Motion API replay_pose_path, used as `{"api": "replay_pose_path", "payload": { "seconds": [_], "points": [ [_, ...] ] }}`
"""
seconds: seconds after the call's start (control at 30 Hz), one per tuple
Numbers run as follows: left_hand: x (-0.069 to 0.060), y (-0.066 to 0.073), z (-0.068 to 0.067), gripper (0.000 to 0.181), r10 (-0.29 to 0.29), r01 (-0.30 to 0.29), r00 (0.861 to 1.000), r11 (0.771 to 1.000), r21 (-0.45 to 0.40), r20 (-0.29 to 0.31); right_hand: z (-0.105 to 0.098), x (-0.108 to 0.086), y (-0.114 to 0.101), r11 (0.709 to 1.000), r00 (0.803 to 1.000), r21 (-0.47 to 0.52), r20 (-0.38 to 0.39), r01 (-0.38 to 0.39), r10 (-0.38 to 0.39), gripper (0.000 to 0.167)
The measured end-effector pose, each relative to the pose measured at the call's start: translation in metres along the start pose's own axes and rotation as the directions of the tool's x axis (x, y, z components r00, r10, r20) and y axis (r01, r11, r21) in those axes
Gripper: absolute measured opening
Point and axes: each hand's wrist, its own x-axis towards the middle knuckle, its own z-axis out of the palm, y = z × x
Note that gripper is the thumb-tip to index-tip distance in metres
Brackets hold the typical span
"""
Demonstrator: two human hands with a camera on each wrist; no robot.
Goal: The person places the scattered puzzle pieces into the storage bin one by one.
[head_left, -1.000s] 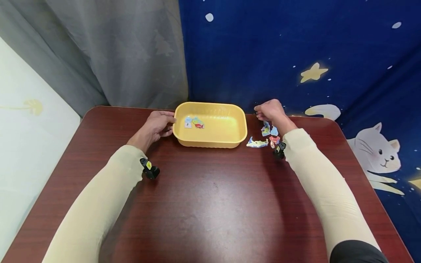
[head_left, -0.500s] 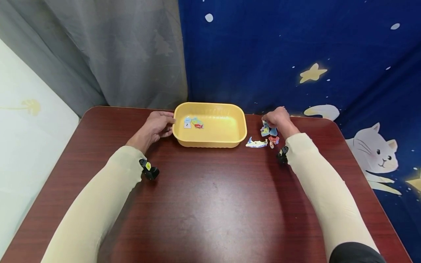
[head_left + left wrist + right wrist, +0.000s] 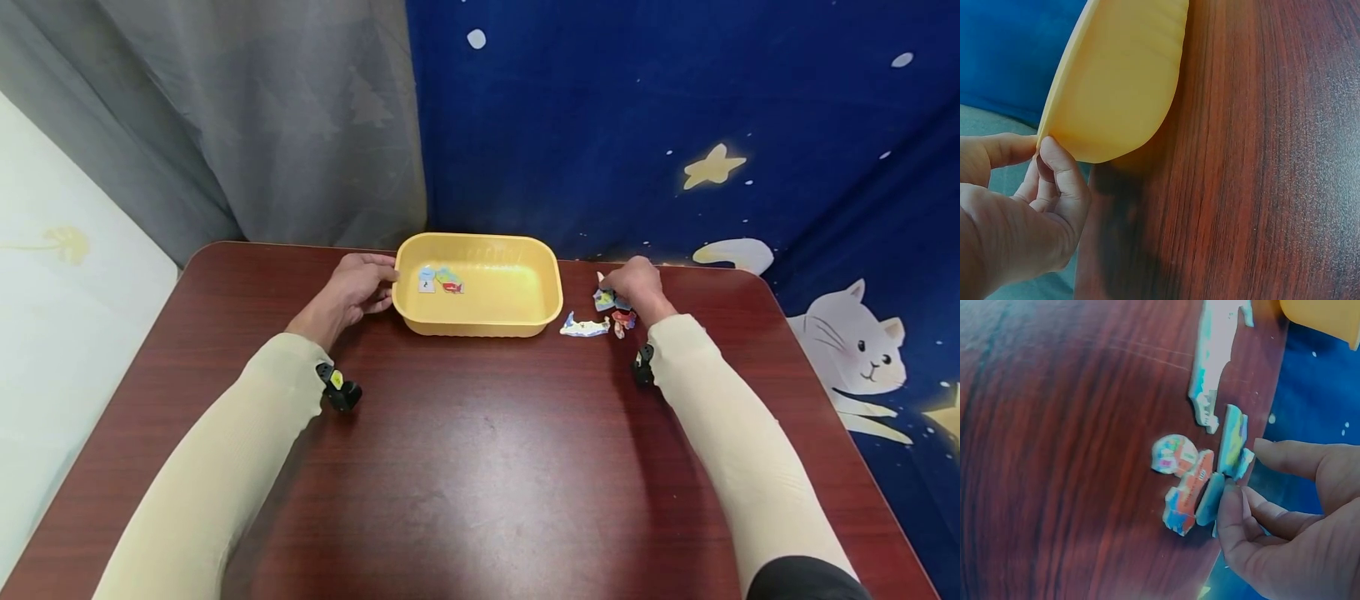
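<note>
My left hand (image 3: 352,289) pinches the left rim of a yellow plastic basin (image 3: 480,323), its thumb and fingers on the edge in the left wrist view. Inside lie a small white-and-blue piece (image 3: 427,280) and a green-and-red piece (image 3: 450,282). My right hand (image 3: 636,282) is over a small group of flat, thick printed cutouts to the basin's right. In the right wrist view its fingertips pinch a yellow-and-blue cutout (image 3: 1233,440), which stands tilted. A pale blue-green cutout (image 3: 1210,499) is beside the fingers. An orange-red cutout (image 3: 1188,494) lies nearby.
A long white-and-blue cutout (image 3: 585,326) lies between the basin and the right-hand group. The dark red wooden table (image 3: 480,467) ends just behind the basin, against a grey curtain (image 3: 322,125) and a blue starry one (image 3: 570,125).
My right hand has come down and towards me onto the cutouts, and its fingers have closed about the yellow-and-blue one. My left hand has stayed on the basin's rim.
</note>
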Motion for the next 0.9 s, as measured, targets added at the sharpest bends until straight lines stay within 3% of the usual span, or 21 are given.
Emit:
{"api": "replay_pose_path", "payload": {
  "seconds": [0.17,0.47,0.73,0.9],
  "points": [
    [-0.0001,-0.0001,0.0004,0.036,0.000,0.000,1.000,1.000,0.000,-0.003,0.0048,-0.0052,-0.0026,0.999,0.999,-0.044,-0.044,0.007,-0.009,0.032],
    [0.0001,-0.0004,0.0011,0.036,0.011,-0.011,1.000,1.000,-0.011,-0.006,0.0069,-0.0014,-0.0014,0.998,0.997,-0.007,-0.039,-0.065,0.065,0.019],
    [0.0028,-0.0016,0.0027,0.035,0.012,-0.012,1.000,1.000,-0.009,-0.013,0.0068,0.0001,0.0005,0.997,0.996,-0.018,-0.052,-0.079,0.078,0.032],
    [0.0022,-0.0010,0.0022,0.036,0.010,-0.010,1.000,1.000,0.008,-0.017,0.0074,-0.0002,-0.0023,0.997,0.996,-0.022,-0.053,-0.078,0.077,0.030]
  ]
}}
